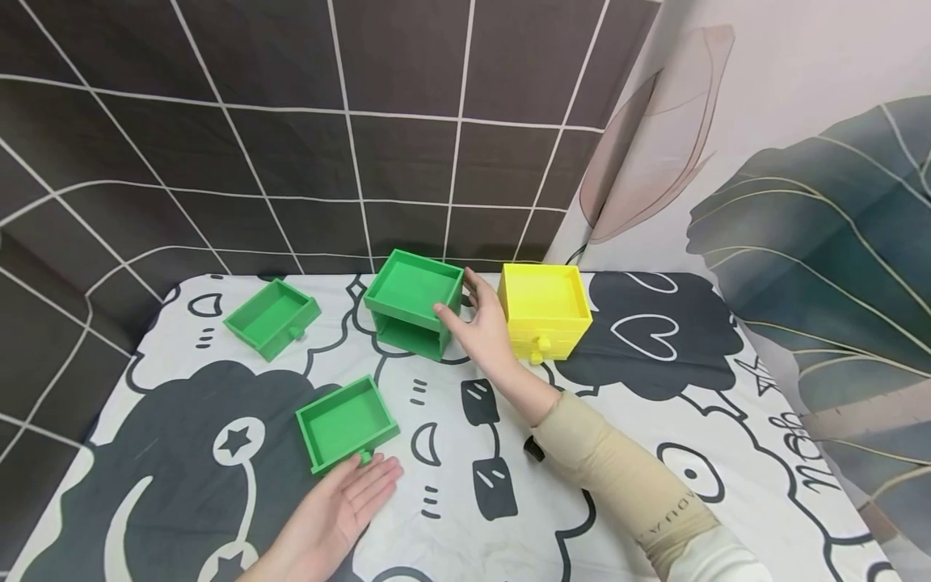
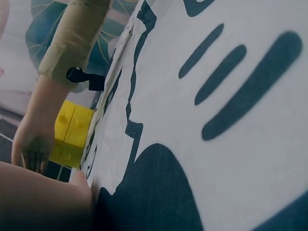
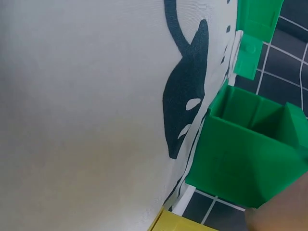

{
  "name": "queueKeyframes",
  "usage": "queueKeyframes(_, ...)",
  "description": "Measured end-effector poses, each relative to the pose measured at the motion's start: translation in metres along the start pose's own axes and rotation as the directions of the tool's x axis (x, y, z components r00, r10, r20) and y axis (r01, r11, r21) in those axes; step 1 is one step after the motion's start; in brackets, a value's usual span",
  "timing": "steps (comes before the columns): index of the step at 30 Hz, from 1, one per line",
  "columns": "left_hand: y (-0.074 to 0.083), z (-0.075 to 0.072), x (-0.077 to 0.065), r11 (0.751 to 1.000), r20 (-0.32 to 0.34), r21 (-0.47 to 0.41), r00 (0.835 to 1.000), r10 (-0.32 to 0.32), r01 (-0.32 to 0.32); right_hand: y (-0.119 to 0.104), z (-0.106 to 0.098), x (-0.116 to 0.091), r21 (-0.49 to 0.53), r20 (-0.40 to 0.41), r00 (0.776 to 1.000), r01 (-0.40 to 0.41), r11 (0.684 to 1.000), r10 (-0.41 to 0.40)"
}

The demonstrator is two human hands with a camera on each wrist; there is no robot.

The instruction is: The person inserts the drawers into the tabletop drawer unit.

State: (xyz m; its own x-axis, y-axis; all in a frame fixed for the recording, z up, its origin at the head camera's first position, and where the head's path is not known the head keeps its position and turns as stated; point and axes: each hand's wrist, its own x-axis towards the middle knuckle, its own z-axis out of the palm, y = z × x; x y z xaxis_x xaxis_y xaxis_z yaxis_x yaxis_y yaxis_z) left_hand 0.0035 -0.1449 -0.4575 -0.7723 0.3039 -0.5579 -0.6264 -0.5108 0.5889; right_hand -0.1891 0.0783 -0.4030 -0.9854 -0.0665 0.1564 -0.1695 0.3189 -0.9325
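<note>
My right hand (image 1: 486,327) grips a green drawer case (image 1: 414,295) at its right side, thumb at the front corner and fingers toward the back. The case has a shallow recessed top and an open hollow front; in the right wrist view its side wall (image 3: 240,159) faces the camera. My left hand (image 1: 338,513) lies palm up with straight fingers beside a green drawer (image 1: 345,424), fingertips close to its knob; whether they touch cannot be told. Another green drawer (image 1: 272,317) sits farther back at the left, its knob facing front right.
A yellow drawer case (image 1: 547,303) with knobs on its front stands just right of my right hand. The patterned cloth (image 1: 618,453) covers the surface. A dark gridded curtain (image 1: 291,145) rises behind the cases. A black strap piece (image 2: 85,78) shows at the right wrist.
</note>
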Motion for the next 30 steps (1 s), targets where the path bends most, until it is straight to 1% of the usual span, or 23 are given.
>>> queueKeyframes(5,0.003,0.004,0.004,1.0,-0.058,0.007,0.998,0.005,-0.005,0.003,0.0,0.002,0.022,-0.004,1.0,0.02,1.0,-0.02)
queueKeyframes(9,0.004,0.006,0.004,1.0,-0.084,0.015,0.996,0.009,-0.007,0.004,0.0,0.005,0.065,-0.001,1.0,0.031,0.997,-0.031)
queueKeyframes(12,0.005,0.008,0.005,1.0,-0.103,0.002,0.995,0.012,-0.012,0.005,0.0,0.007,0.093,0.004,0.999,0.036,0.995,-0.036)
queueKeyframes(21,0.005,0.01,0.006,1.0,-0.114,-0.015,0.993,0.023,-0.025,0.008,-0.001,0.012,0.167,0.045,0.998,0.04,0.985,-0.048)
queueKeyframes(26,0.007,0.011,0.006,1.0,-0.129,0.003,0.991,0.02,-0.02,0.011,-0.003,0.016,0.178,0.09,0.994,0.044,0.983,-0.061)
queueKeyframes(30,0.009,0.011,0.006,1.0,-0.127,0.012,0.992,0.017,-0.015,0.014,-0.004,0.018,0.177,0.126,0.991,0.031,0.984,-0.054)
